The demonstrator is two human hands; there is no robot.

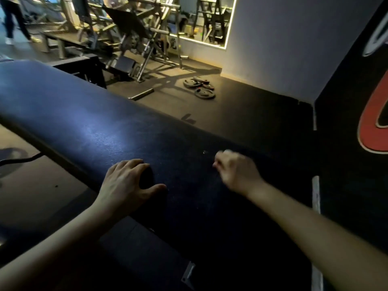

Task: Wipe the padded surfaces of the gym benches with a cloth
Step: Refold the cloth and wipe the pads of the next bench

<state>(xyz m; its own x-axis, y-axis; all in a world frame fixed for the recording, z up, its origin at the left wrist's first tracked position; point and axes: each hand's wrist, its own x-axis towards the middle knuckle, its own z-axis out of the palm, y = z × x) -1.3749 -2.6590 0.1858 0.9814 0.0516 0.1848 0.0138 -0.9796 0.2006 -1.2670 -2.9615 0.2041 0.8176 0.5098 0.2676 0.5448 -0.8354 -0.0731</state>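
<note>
A long dark padded bench (88,122) runs from upper left to lower right, with a bluish sheen on its middle. My left hand (126,185) rests on the pad's near edge, fingers spread and thumb apart. Further right, my right hand (237,171) is curled into a fist low over the pad and is motion-blurred. It appears to grip a dark cloth (201,185) that barely stands out from the dark, matte, speckled surface around it. The cloth's outline is hard to make out.
Several weight plates (200,87) and a bar (141,94) lie on the floor beyond the bench. Metal gym machines (134,32) and a lit mirror (210,19) stand at the back. A person (12,19) walks at the far left. A dark wall with red lettering (371,122) rises on the right.
</note>
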